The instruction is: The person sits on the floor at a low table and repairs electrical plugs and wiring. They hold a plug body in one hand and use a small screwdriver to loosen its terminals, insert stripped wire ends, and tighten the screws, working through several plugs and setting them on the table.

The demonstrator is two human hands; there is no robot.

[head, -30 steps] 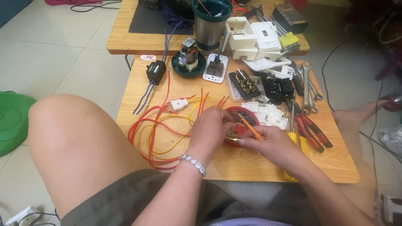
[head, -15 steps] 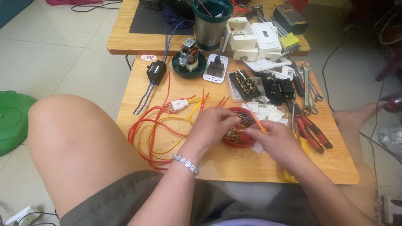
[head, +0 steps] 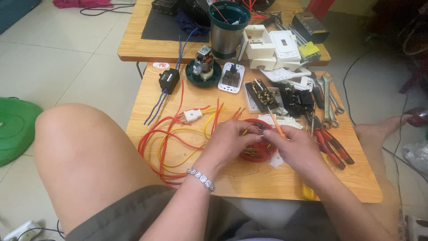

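Red plastic, a small round dish (head: 258, 154), sits near the middle of a low wooden table (head: 249, 183), and both of the seated person's hands meet over it. It holds what look like small metal parts, too fine to tell apart. The left hand (head: 229, 143) curls over the dish's left rim, fingers bent together as if pinching something small, though what they grip is hidden. The right hand (head: 298, 149) is closed around a thin orange-handled tool (head: 277, 127), probably a small screwdriver, whose shaft angles up and away from the dish. Holding both hands close over the dish seems meant to keep loose pieces from rolling off.

Left of the hands, red, orange and yellow wires (head: 178, 143) loop across the table, joined to a small white connector (head: 192, 116). Farther off lies a black box-shaped component (head: 169, 80) with blue leads trailing toward the near side. Beside it stands a small motor on a dark green round base (head: 204, 67), then a white switch plate (head: 232, 76). Right of the hands rest red-handled pliers (head: 327, 143), and beyond them silver spanners (head: 330, 93).

A round white sticker with red marks (head: 161, 65) sits at the far-left corner of the near table. On the farther table stand a steel cylinder with a dark green rim (head: 227, 27), white square electrical boxes (head: 261, 44) and a small yellow packet (head: 308, 50). A green round lid (head: 15, 127) lies on the tiled floor at far left.
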